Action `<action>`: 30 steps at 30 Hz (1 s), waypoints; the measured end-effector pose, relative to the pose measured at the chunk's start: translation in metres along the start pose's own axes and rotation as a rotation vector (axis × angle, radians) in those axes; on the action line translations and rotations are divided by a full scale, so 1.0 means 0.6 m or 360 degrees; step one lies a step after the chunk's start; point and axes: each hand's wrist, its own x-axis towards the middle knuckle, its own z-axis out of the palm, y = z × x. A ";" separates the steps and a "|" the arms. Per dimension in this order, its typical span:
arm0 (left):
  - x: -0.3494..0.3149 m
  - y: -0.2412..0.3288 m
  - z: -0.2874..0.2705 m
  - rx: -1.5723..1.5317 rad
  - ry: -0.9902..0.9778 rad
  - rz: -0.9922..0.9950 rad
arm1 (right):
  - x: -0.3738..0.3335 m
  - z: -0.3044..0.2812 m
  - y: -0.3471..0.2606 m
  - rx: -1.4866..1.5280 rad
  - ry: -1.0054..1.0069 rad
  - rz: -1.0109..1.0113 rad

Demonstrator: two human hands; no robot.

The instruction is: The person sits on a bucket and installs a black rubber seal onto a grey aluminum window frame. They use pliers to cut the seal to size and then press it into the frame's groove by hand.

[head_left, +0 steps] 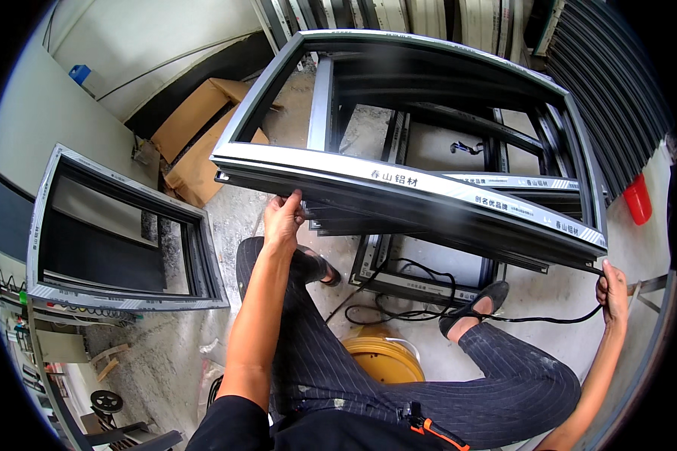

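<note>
Our left hand and right hand, well apart, clasp the upper window frame along its near side, the right at the corner; it lies ahead of us, over lower frames, long axis running left to right.

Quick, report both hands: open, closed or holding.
Left hand: closed, holding the near edge of the silver-and-black frame.
Right hand: closed, fingers curled at the frame's near right corner; exactly what it grips cannot be told.
</note>
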 end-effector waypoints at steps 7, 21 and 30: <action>-0.047 -0.007 0.029 0.0158 0.0178 -0.0272 | 0.018 0.010 0.010 -0.0356 0.0164 -0.0056; -0.059 -0.023 0.060 0.0032 -0.0040 -0.0283 | 0.035 0.027 0.017 -0.0507 0.0085 -0.0048; -0.087 -0.063 0.111 -0.0058 -0.0215 -0.0215 | 0.044 0.039 0.024 -0.0549 0.0057 -0.0118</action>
